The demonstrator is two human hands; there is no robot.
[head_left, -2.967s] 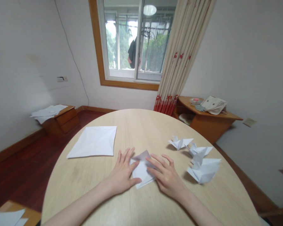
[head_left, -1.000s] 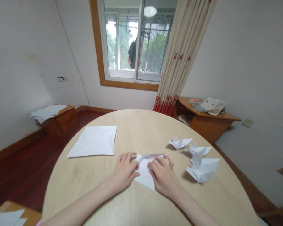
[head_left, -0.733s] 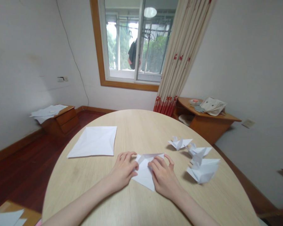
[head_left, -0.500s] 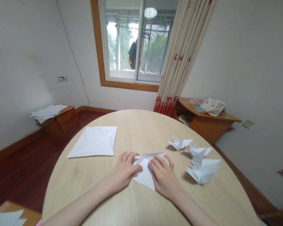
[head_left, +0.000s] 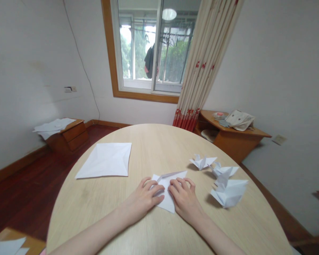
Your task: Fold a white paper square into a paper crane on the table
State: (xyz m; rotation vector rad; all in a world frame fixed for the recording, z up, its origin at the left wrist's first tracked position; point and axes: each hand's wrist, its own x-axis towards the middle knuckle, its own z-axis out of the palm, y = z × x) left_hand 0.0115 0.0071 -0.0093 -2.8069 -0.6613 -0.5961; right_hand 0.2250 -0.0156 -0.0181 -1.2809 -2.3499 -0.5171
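nearest, on the side of the half-folded paper (head_left: 167,203) toward the wearer, a broad strip of the desk (head_left: 154,232) runs on out of view, crossed only by the forearms. the paper lies on the desk between the two hands, one point toward the wearer, its far edge turned up. the left hand (head_left: 146,197) is loosely spread, fingertips and thumb resting on the paper's left side, not closed around it. the right hand (head_left: 184,195) has bent fingers touching the paper's right side; its thumb is hidden, so whether it pinches cannot be told.

as a judgement, this piece is part way: some folds made, the far flap not flat, no standing form yet. three folded shapes (head_left: 230,194) to the right of the paper look finished. beyond the paper to its left, flat sheets (head_left: 105,161) lie near the desk's left rim, seemingly unused.

sideways room is tightest toward the nearest shape; straight beyond the paper, plain wood reaches the far rim, with the window (head_left: 150,46) behind.
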